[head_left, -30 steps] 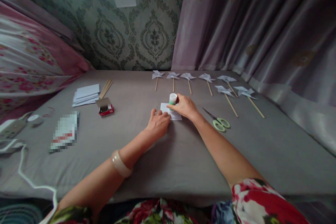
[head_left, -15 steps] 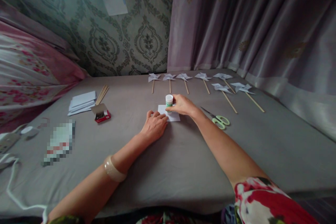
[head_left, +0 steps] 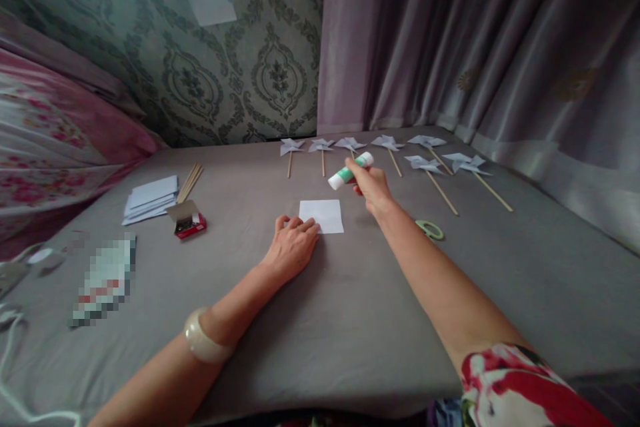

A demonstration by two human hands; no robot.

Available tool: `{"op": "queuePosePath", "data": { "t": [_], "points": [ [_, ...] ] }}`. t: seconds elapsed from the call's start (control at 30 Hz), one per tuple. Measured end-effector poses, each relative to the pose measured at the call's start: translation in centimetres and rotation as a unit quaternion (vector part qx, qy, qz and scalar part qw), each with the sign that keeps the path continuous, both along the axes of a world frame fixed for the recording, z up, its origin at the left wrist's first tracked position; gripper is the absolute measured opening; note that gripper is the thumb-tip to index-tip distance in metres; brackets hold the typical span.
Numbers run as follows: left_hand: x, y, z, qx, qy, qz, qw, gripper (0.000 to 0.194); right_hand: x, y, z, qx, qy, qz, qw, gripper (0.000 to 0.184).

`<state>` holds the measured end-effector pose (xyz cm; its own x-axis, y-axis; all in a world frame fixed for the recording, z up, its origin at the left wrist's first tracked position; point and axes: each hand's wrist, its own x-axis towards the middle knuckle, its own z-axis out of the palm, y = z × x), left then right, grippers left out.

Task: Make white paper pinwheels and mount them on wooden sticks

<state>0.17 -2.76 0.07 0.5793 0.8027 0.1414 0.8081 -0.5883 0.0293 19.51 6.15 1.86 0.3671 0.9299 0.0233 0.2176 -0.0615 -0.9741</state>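
A small white paper square [head_left: 323, 215] lies on the grey sheet [head_left: 320, 320] in front of me. My left hand [head_left: 293, 245] rests on the sheet with its curled fingertips pressing the square's near left corner. My right hand [head_left: 373, 187] is raised above the sheet, just right of and beyond the square, closed around a green and white glue stick [head_left: 350, 171] held slantwise. Green-handled scissors [head_left: 430, 229] lie to the right, partly hidden by my right forearm.
Several white paper pinwheels on wooden sticks [head_left: 385, 150] lie in a row at the back. At the left are a stack of white paper [head_left: 150, 199], loose wooden sticks [head_left: 191, 180], an open red box [head_left: 187, 221] and a blurred packet [head_left: 103, 278]. Curtains hang at the right.
My right hand has lifted the glue stick off the paper square and swung it up and to the right. My left hand stays on the square's corner.
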Motion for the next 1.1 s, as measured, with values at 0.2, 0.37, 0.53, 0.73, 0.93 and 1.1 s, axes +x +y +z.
{"op": "queuePosePath", "data": {
  "t": [0.2, 0.37, 0.53, 0.73, 0.93, 1.1],
  "points": [
    [-0.7, 0.8, -1.1, 0.041, -0.103, 0.024, 0.994, 0.028, -0.1, -1.2, 3.3, 0.012, 0.168, 0.051, 0.984, 0.039],
    [-1.3, 1.7, -0.4, 0.122, -0.361, 0.123, 0.916, 0.021, -2.6, -3.0, 5.0, -0.042, 0.327, 0.136, 0.934, 0.033],
    [-1.5, 1.7, 0.4, 0.128, -0.498, 0.109, 0.851, 0.041, -4.6, -4.5, 5.2, -0.14, 0.447, 0.224, 0.855, 0.022],
    [-1.7, 1.6, -0.2, 0.097, -0.54, 0.07, 0.833, 0.04, -6.8, -5.6, 3.4, -0.239, 0.487, 0.261, 0.798, 0.023],
    [-1.9, 1.6, -0.5, 0.063, -0.568, 0.054, 0.819, 0.036, -7.5, -6.1, 2.8, -0.273, 0.491, 0.261, 0.785, 0.028],
    [-1.8, 1.3, -0.1, 0.033, -0.583, 0.051, 0.81, 0.035, -7.9, -6.6, 2.7, -0.276, 0.486, 0.244, 0.793, 0.026]
  ]
}}
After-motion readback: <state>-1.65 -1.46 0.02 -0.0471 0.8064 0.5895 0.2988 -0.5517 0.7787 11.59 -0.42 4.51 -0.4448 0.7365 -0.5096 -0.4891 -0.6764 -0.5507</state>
